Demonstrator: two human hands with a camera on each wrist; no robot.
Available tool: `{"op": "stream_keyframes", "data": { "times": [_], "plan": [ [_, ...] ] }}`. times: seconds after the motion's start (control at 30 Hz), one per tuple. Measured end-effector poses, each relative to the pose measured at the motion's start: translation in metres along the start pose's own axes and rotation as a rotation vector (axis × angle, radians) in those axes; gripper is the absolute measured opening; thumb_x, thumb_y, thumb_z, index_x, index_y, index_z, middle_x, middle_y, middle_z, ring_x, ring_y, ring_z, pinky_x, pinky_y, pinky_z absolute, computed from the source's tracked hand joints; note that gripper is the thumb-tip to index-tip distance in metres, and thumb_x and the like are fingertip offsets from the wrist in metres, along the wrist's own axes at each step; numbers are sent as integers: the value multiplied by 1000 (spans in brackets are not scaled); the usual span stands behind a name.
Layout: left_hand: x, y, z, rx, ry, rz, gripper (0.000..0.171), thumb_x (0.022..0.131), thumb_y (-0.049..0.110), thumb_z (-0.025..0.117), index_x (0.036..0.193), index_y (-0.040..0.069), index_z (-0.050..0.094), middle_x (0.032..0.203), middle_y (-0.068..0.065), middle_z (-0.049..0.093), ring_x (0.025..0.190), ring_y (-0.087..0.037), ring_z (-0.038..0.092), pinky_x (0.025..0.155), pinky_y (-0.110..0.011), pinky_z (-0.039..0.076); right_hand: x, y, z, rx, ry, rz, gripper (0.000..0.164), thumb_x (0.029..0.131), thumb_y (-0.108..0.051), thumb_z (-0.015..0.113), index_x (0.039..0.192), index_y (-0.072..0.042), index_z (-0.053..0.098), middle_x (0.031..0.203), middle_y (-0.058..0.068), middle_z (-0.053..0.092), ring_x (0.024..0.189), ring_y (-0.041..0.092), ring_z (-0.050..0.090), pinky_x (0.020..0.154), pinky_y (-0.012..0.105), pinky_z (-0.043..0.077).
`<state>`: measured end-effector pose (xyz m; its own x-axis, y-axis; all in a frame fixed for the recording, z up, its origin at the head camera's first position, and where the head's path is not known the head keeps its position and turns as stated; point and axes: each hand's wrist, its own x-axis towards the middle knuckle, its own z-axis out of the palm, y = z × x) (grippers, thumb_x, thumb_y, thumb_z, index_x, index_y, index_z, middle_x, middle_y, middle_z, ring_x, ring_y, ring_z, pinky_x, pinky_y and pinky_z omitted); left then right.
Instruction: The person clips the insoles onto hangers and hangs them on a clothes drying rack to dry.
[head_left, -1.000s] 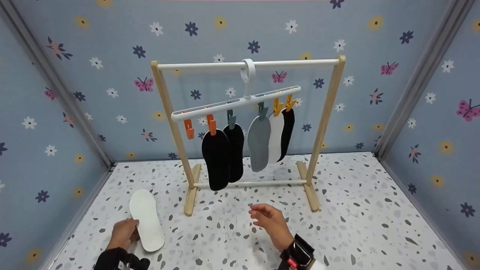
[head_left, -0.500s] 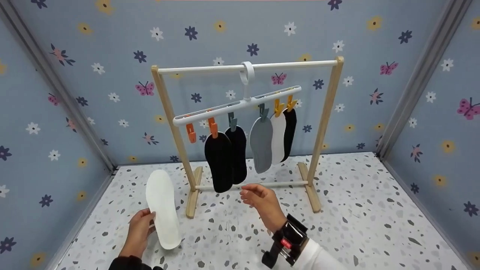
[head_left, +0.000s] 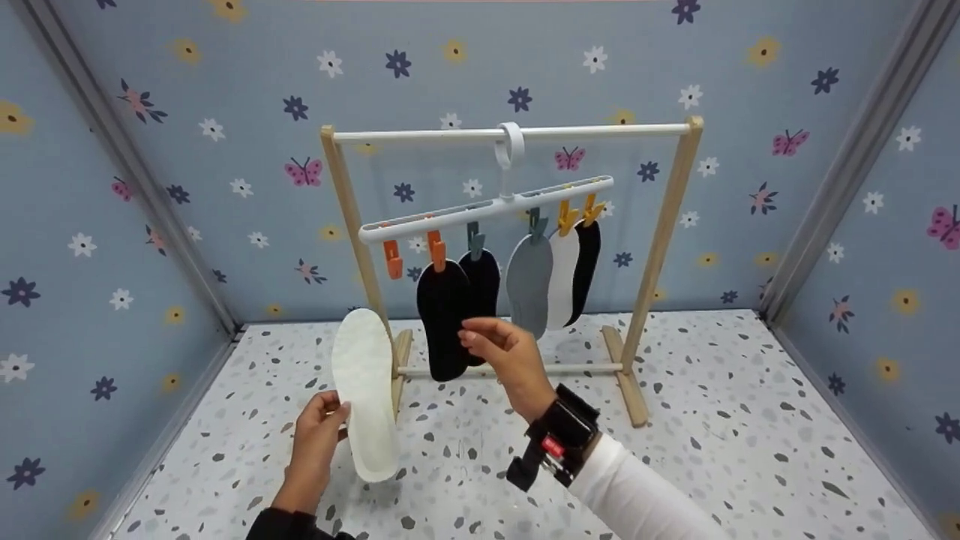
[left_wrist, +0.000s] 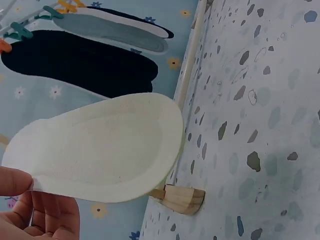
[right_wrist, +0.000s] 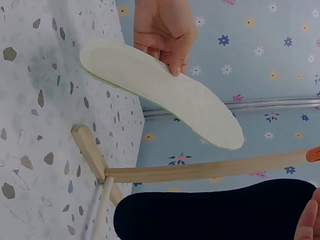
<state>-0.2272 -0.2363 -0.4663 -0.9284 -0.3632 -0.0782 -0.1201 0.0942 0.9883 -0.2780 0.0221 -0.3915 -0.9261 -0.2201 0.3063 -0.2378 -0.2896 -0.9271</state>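
Observation:
In the head view my left hand [head_left: 319, 435] pinches a cream-white insole [head_left: 365, 397] by its side edge, holding it upright left of the rack. The left wrist view shows my thumb [left_wrist: 14, 181] on the insole's near face. My right hand [head_left: 514, 364] is raised with fingers bent and nothing in them, overlapping the edge of a hanging black insole [head_left: 442, 322]. An orange clothespin [head_left: 436, 251] grips that insole's top. At the hanger's left end, another orange clothespin [head_left: 393, 260] hangs with nothing in it. The white hanger [head_left: 412, 223] slants across below the rack's top bar.
Behind hang a second black insole [head_left: 486, 274] from a teal clothespin [head_left: 475, 241], then a grey insole [head_left: 529, 285], a white insole [head_left: 562, 277] and another black insole [head_left: 588, 262]. The rack's wooden legs [head_left: 664, 247] stand on the speckled tabletop [head_left: 720, 390]; patterned walls enclose it.
My left hand has lifted the white insole off the tabletop and brought it up and right towards the rack. My right hand has risen to the front black insole.

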Motion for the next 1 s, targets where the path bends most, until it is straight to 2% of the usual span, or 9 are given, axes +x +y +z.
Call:
{"op": "stream_keyframes", "data": {
  "times": [0.17,0.37,0.5,0.63,0.8,1.0],
  "plan": [
    [-7,3,9,-12,-17,38,23,96,7,49,115,-5,49,102,-10,53,84,-11,54,72,-28,47,2,1,1,-27,1,-17,29,88,-3,61,112,14,58,100,12,68,92,18,64,82,27,50],
    [-12,4,14,3,-25,42,22,96,10,49,115,-2,49,105,-11,52,88,-14,54,76,-30,45,4,4,2,-31,20,-14,29,87,-2,62,111,14,58,98,10,69,87,13,64,84,31,51],
    [-14,3,16,26,-27,38,23,97,12,49,116,-1,49,109,-12,52,91,-16,55,79,-31,46,8,1,7,-45,24,-22,28,88,-1,60,112,14,58,102,16,68,88,12,63,85,31,50],
    [-15,3,20,32,-33,60,23,97,11,50,116,-2,50,109,-13,53,90,-15,56,79,-30,47,15,-6,11,-55,17,-42,29,89,-2,59,115,12,58,111,23,64,96,18,63,90,29,48],
    [-17,3,26,12,-35,111,21,96,9,50,114,-2,50,106,-12,53,87,-13,55,75,-26,47,22,-13,16,-74,-28,-60,33,90,-4,58,120,11,56,119,25,60,111,32,58,96,31,44],
    [-21,5,30,25,-27,143,21,96,10,50,113,-2,50,105,-12,53,87,-14,53,73,-25,47,30,-17,22,-106,-50,-65,34,91,-5,59,121,9,56,122,25,58,114,30,57,96,30,44]
  ]
}}
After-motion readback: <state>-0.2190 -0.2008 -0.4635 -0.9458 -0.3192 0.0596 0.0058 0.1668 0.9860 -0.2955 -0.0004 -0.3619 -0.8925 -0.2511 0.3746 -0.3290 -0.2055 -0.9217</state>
